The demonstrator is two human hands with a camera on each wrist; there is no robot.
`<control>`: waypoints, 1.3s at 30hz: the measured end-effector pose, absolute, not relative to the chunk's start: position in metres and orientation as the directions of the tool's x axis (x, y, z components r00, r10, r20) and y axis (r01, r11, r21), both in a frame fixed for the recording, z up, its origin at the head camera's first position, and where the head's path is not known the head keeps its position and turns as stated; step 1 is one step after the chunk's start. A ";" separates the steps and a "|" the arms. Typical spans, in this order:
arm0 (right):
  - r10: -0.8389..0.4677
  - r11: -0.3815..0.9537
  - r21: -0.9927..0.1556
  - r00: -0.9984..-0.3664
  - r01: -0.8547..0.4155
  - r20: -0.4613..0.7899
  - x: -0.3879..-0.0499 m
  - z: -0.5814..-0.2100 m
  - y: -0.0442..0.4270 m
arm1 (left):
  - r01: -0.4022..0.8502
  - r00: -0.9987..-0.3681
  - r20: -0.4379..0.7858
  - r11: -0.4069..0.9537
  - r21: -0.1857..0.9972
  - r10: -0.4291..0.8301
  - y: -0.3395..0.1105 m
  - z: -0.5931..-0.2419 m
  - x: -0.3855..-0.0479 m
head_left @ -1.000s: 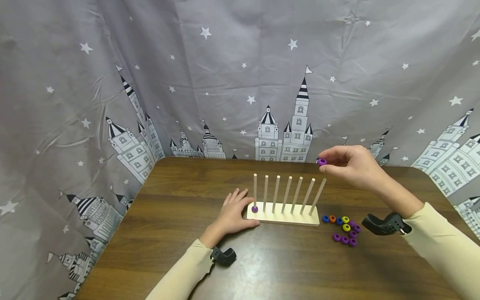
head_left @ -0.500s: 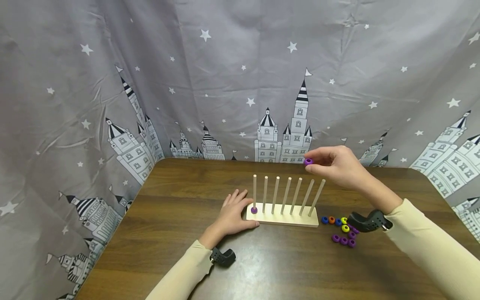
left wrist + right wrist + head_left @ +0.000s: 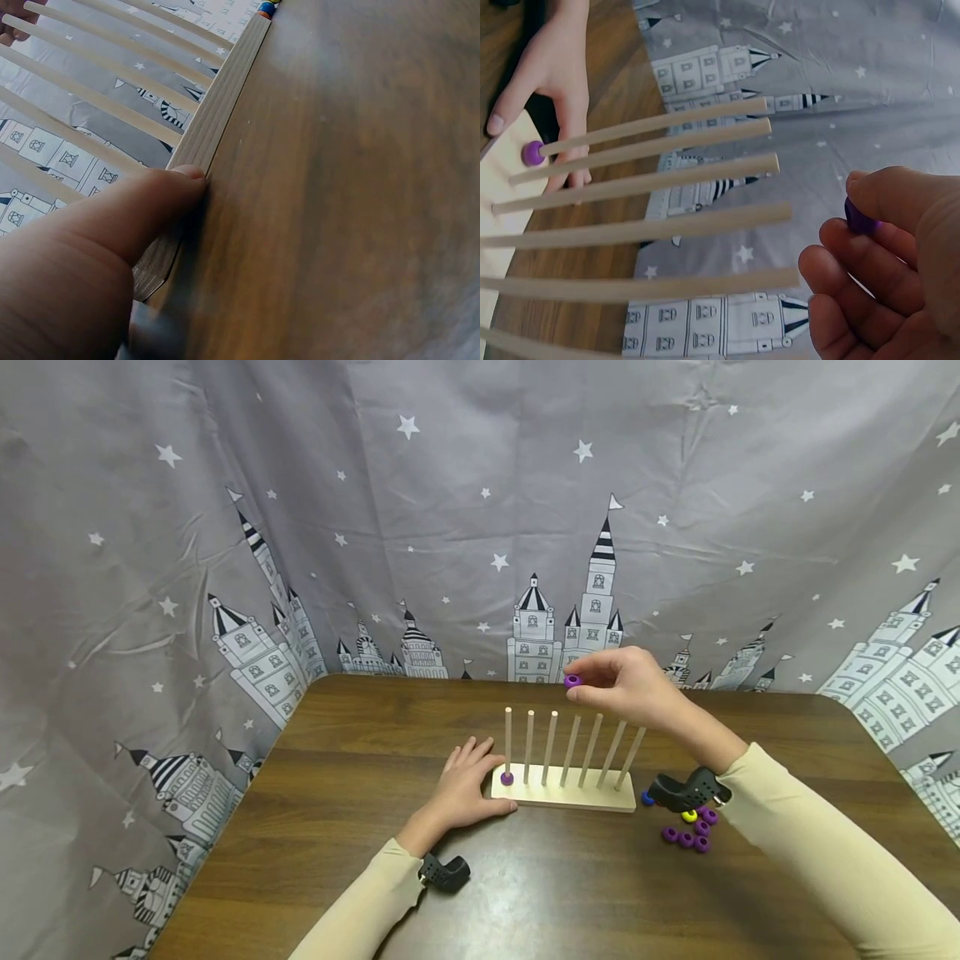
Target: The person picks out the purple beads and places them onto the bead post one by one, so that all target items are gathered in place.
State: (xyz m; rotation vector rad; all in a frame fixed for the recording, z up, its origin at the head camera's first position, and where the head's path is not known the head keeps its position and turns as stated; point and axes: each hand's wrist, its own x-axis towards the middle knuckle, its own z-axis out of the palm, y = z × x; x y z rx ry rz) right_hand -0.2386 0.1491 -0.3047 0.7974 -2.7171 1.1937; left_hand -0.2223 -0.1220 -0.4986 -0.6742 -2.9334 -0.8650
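A pale wooden peg board [image 3: 562, 796] with a row of several upright pegs stands on the table. One purple bead [image 3: 507, 779] sits at the foot of its leftmost peg. My left hand [image 3: 467, 787] rests at the board's left end, fingers straight and spread, thumb against the front edge; the left wrist view shows the thumb [image 3: 142, 202] there. Above the middle pegs, my right hand [image 3: 626, 685] pinches another purple bead [image 3: 573, 681] between thumb and fingertips. In the right wrist view that bead [image 3: 861, 217] is partly hidden by the fingers and is apart from every peg.
Right of the board lie several loose purple beads [image 3: 686, 839], a yellow bead [image 3: 689, 817] and a blue bead [image 3: 647, 798]. The right wrist's black camera mount [image 3: 686, 789] hides part of this group. A grey castle-print curtain [image 3: 450, 527] hangs behind the table [image 3: 360, 760].
My right hand has moved left with the purple bead, from right of the board to above its middle pegs. The left hand and the board have stayed in place.
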 end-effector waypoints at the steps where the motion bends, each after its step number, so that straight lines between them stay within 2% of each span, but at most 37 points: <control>1: -0.437 0.561 -0.671 -0.862 -0.485 0.257 -0.239 -0.305 0.146 | 0.406 -0.907 0.126 0.757 0.513 0.401 -0.122 -0.499 -0.222; 10: -0.495 0.519 -0.669 -0.825 -0.532 0.273 -0.244 -0.308 0.122 | 0.411 -0.906 0.134 0.755 0.511 0.402 -0.122 -0.499 -0.224; 20: -0.513 0.505 -0.693 -0.824 -0.515 0.239 -0.245 -0.314 0.104 | 0.397 -0.910 0.115 0.758 0.517 0.398 -0.122 -0.498 -0.223; 31: -0.561 0.471 -0.682 -0.786 -0.560 0.258 -0.244 -0.314 0.090 | 0.404 -0.907 0.125 0.749 0.525 0.402 -0.123 -0.497 -0.223; 39: -0.584 0.495 -0.657 -0.778 -0.569 0.233 -0.242 -0.316 0.086 | 0.411 -0.905 0.135 0.743 0.528 0.404 -0.122 -0.496 -0.223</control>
